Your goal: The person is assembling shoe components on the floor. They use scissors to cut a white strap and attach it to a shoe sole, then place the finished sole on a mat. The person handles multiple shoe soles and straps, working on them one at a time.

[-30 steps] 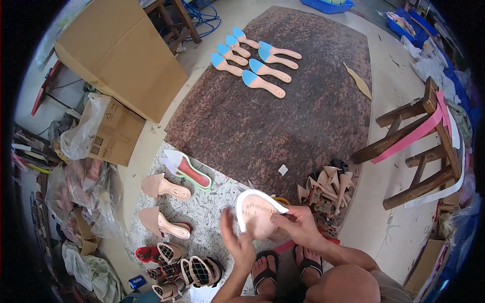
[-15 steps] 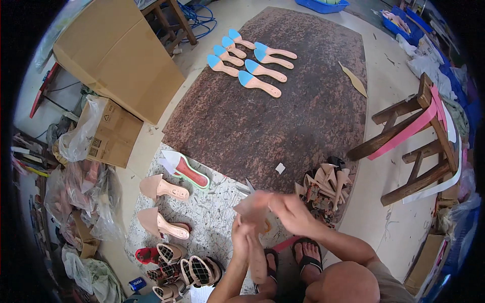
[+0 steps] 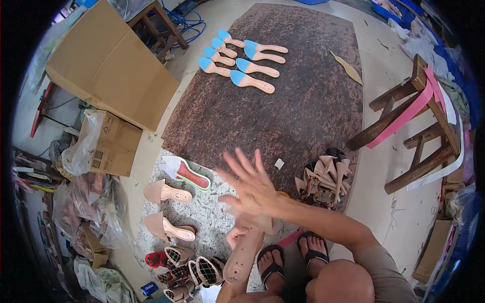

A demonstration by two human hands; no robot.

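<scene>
My left hand [image 3: 235, 237] is closed around a pale shoe insole [image 3: 241, 260], its heel end pointing down toward me. A beige flap [image 3: 269, 225] shows at the insole's far end, partly covered. Over it, my right hand [image 3: 251, 189] spreads its fingers wide and holds nothing. Left of my hands, two insoles with beige toe pieces, an upper one [image 3: 174, 193] and a lower one [image 3: 177, 231], lie on a white speckled board [image 3: 212, 212]. Above them is a green-rimmed red sole [image 3: 192, 175] with a white toe part. The scissor-like tool seen earlier is hidden now.
Several blue-toed insoles [image 3: 257, 82] lie on a dark brown mat [image 3: 303, 111]. Beige offcuts [image 3: 323, 177] are heaped at right, near a wooden stool [image 3: 419, 121] draped with pink strips. Finished-looking shoes [image 3: 207, 270] crowd the lower left. Cardboard boxes [image 3: 116, 65] stand at far left.
My right hand has left the beige piece, moved up and left, and opened wide. The held insole has turned its face upward, still in my left hand. The view has shifted slightly.
</scene>
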